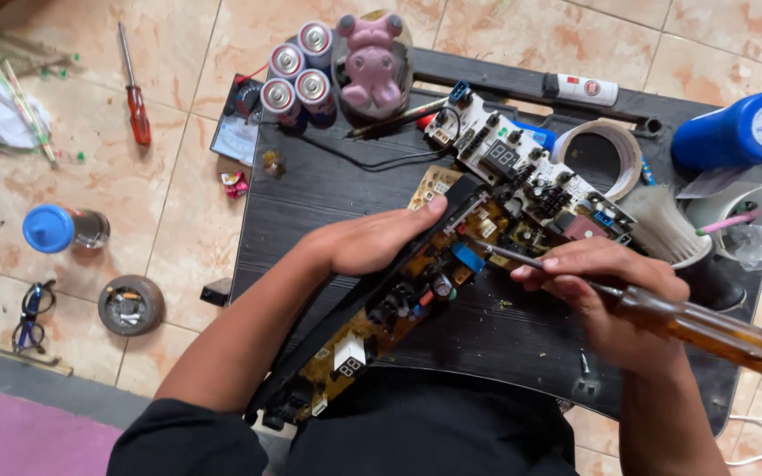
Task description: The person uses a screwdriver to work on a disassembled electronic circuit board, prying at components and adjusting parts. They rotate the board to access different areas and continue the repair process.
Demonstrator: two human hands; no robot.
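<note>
My left hand (372,240) grips the edge of a long yellow-brown circuit board (399,300) set in a black frame, holding it tilted on a low black table (328,189). My right hand (606,295) holds a screwdriver with an amber handle (716,335); its metal shaft (504,256) points left and its tip rests on the board near a blue component (467,256). A second, white circuit board (522,167) with a small display lies just behind.
On the table stand a tape roll (606,150), a blue canister (738,132), a white cup (751,211), a brush (668,225), four batteries (297,70) and a pink toy (370,57). A red screwdriver (136,97), blue-capped jar (63,229) and round tin (130,305) lie on the tiled floor.
</note>
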